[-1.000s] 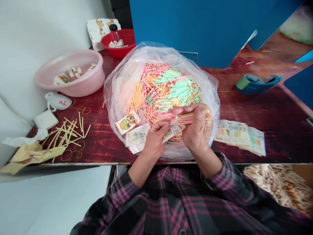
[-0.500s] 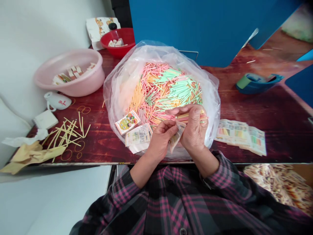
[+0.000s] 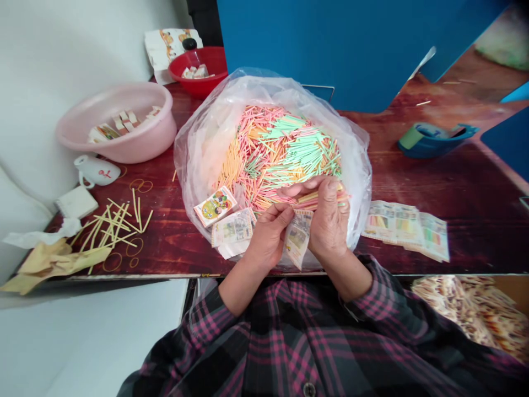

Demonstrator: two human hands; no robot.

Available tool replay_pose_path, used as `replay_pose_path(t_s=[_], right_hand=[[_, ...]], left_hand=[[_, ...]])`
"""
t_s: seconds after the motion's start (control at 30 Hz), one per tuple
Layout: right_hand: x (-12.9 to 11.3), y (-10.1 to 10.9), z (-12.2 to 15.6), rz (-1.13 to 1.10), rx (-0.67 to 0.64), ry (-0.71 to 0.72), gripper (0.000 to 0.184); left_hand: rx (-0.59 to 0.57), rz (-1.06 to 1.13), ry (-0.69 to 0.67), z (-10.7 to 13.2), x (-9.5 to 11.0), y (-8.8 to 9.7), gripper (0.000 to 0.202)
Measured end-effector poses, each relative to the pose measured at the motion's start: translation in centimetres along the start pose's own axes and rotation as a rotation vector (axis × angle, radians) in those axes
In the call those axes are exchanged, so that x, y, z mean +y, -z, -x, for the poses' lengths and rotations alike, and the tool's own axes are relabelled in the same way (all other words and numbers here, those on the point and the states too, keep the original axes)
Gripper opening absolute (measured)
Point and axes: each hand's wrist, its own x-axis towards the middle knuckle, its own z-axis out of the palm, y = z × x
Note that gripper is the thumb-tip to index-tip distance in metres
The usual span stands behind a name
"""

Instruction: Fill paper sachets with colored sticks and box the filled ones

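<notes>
Left fingers (image 3: 275, 216) pinch a paper packet (image 3: 297, 238), right fingers (image 3: 332, 193) grip coloured sticks (image 3: 318, 198); many more lie heaped in a plastic bag (image 3: 198, 165).

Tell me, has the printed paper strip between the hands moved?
Yes: the printed paper strip now hangs nearly upright, its lower end swung down toward the table's front edge.

A long-sleeved plaid shirt (image 3: 264, 353), magenta and pink lines crossing black and grey checks, a round dark button (image 3: 309, 389) at the centre front, a left sleeve (image 3: 202, 325) and a right sleeve (image 3: 382, 298) ending short of the wrists, a bare left hand (image 3: 268, 237) and a bare right hand (image 3: 330, 220)
</notes>
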Motion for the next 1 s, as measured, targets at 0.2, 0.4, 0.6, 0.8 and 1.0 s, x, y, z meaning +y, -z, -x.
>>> replay_pose_path(t_s=[0.2, 0.4, 0.6, 0.8, 1.0], right_hand=[[0.7, 1.2, 0.2, 0.061, 0.036, -0.117, 0.033], [0.6, 1.7, -0.1, 0.006, -0.027, -0.190, 0.035], [1.0, 1.8, -0.6, -0.139, 0.039, -0.264, 0.041], [1.9, 1.5, -0.1, -0.166, 0.090, -0.229, 0.040], [3.1, 2.4, -0.9, -0.214, 0.075, -0.301, 0.043]], left_hand=[[0.007, -0.207, -0.218, -0.7, 0.5, 0.8, 0.032], [-0.037, -0.471, -0.369, -0.6, 1.1, 1.4, 0.024], [-0.032, -0.520, -0.445, -0.8, 0.6, 1.6, 0.020], [0.002, -0.552, -0.496, -0.5, 0.5, 1.3, 0.013], [0.008, -0.564, -0.530, -0.3, 0.8, 1.2, 0.011]])
